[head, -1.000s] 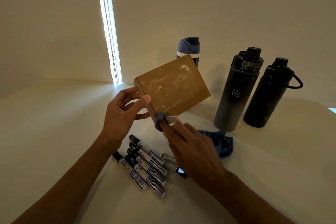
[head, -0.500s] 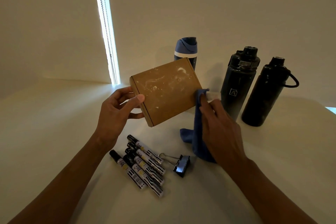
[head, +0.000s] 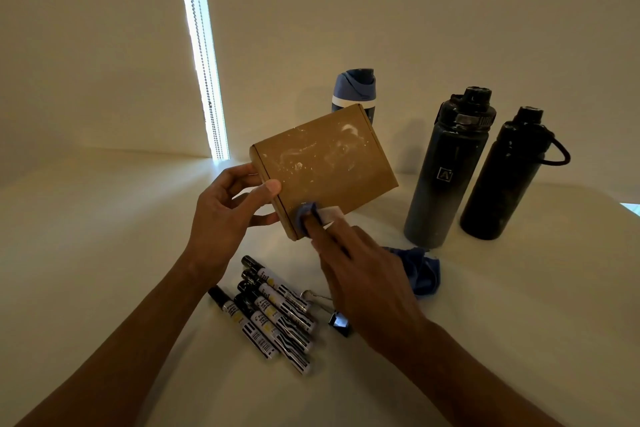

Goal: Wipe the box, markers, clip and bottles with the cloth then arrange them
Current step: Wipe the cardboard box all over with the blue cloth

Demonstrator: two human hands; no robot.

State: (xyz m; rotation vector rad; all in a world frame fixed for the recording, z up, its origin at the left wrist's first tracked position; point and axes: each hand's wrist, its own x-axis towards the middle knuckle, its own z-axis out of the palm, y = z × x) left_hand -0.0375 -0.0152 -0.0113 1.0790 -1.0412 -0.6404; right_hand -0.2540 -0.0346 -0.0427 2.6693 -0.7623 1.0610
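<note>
head view: the task looks to be at an early stage. the cardboard box [head: 323, 170] is held up off the table [head: 104, 236], tilted, and its broad face shows pale smears and specks, so wiping of it is under way, not finished. the markers [head: 270, 312] lie bunched together on the table below the hands, the binder clip [head: 337, 321] just beside them, partly hidden under the right wrist; neither appears to have been wiped or arranged yet, though that is a judgement. three bottles stand upright toward the back: a blue-topped bottle [head: 356, 90] behind the box, a dark bottle with a logo [head: 446, 170] and a black bottle with a loop handle [head: 502, 177] to the right, close to each other. specks show on the two dark ones, so they seem to be waiting their turn.

the left hand [head: 225, 215] grips the box's left end, thumb on the front face and fingers curled round behind. the right hand [head: 360, 270] presses a bunched part of the blue cloth [head: 306, 213] against the lower left corner of the box face, its fingers extended over the cloth; whether the thumb pinches the cloth underneath i cannot tell. the rest of the cloth trails down to the table to the right of the hand, near the base of the logo bottle.
</note>
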